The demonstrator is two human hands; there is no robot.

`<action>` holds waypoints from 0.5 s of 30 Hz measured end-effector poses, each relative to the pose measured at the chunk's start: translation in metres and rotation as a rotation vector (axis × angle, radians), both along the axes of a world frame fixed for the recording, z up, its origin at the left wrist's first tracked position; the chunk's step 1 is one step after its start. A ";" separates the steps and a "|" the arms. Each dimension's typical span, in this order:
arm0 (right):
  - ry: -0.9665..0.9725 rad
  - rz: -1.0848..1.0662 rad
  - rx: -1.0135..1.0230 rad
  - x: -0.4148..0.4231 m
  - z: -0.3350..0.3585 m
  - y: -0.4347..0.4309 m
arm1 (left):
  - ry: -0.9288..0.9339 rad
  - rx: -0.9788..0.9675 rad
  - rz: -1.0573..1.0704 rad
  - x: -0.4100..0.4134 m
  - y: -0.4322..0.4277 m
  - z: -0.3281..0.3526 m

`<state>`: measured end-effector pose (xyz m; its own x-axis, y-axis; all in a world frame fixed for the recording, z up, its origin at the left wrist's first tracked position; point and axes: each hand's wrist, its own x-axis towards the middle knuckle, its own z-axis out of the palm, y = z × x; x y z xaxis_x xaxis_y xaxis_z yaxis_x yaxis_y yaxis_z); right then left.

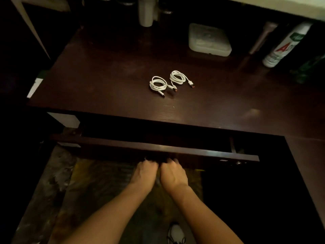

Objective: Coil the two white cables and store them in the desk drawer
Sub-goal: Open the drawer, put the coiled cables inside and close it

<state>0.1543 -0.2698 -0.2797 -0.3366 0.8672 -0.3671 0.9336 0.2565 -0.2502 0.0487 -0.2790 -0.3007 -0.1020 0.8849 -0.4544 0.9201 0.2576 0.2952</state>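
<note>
Drawer [158, 149] is held at the middle of its front by the left hand [145, 171] and the right hand [173, 174], side by side, with fingers curled on its low edge. It is partly open. It should be pulled straight, both sides kept even, until room is made. Coiled white cables [178, 81] are lying close together on the desk [88, 81], further back.
</note>
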 end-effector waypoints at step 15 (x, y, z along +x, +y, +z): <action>-0.059 -0.042 -0.108 0.009 0.011 -0.110 | -0.126 -0.109 0.069 0.012 -0.112 0.016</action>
<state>0.1635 -0.3799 -0.2687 -0.2760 0.8341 -0.4776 0.9569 0.1915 -0.2185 0.0604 -0.3906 -0.2844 -0.0967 0.8226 -0.5603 0.8568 0.3553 0.3737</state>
